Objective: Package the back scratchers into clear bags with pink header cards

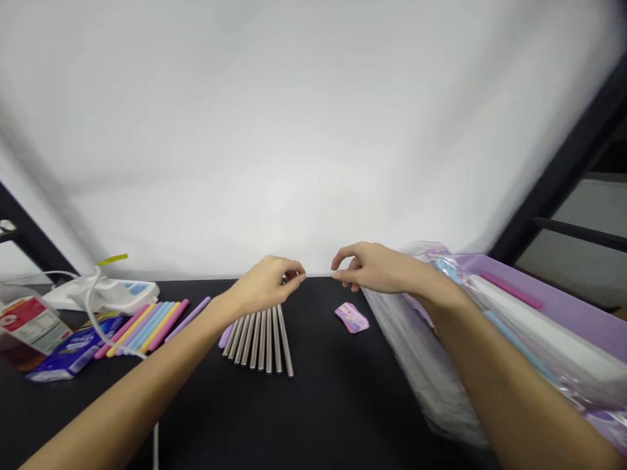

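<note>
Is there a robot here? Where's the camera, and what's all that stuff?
No robot! You're seeing a person's bare left hand and bare right hand, through a camera worn on that person's head. It looks forward and down. On the flat black surface lie thin silver-coloured metal rods, smooth pastel-coloured sticks and a small pink-and-purple printed piece. At the left is a white plastic power strip; at the right, clear plastic bags and a light-purple container. I can't see anything held in the fingers.

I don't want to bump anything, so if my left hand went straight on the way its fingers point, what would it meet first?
Probably your right hand, across a gap from the left hand. Depth is unclear in this single view, so they might miss each other.
</note>
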Available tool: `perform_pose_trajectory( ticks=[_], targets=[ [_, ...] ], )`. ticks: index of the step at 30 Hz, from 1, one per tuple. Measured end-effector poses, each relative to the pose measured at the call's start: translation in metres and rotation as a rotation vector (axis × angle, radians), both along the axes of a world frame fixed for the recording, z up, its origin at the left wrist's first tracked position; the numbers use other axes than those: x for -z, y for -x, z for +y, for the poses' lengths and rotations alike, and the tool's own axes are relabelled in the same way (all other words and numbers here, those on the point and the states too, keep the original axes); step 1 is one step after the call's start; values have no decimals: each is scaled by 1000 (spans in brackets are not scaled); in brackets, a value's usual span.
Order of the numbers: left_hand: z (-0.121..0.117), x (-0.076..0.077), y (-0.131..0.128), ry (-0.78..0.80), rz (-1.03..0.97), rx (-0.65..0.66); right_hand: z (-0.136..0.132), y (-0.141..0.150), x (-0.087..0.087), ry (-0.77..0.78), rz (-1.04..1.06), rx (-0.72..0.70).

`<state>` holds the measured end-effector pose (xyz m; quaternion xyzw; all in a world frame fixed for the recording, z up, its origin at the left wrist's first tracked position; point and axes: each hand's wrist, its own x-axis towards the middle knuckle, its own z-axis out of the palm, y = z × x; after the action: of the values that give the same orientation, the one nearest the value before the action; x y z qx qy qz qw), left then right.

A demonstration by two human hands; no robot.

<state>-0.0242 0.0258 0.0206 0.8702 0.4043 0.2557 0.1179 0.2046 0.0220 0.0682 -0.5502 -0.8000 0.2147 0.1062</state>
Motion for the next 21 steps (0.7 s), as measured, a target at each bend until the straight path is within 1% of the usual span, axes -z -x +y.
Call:
perform_pose_trajectory(
  ticks=[3, 6, 8, 11, 13, 15, 18, 21],
  targets=[
    [0, -7, 28, 49, 92, -57, 5, 32, 8, 3, 26, -55],
    [2, -7, 53, 110, 233, -75, 10, 62, 21, 29, 20, -64],
    [5, -6, 67, 131, 337, -105, 13, 79, 34, 92, 18, -44],
    [8, -7, 82, 191, 467, -210, 15, 98, 55, 232, 41, -1],
    [8, -10, 90, 284, 534, -290, 16, 106, 67, 322, 65, 18],
    [7, -13, 96, 374, 586, -354, 18, 109, 76, 371, 81, 35],
    [4, -16, 105, 412, 638, -461, 21, 109, 84, 390, 96, 60],
    [1, -18, 111, 426, 684, -565, 23, 109, 89, 408, 115, 62]
  ],
)
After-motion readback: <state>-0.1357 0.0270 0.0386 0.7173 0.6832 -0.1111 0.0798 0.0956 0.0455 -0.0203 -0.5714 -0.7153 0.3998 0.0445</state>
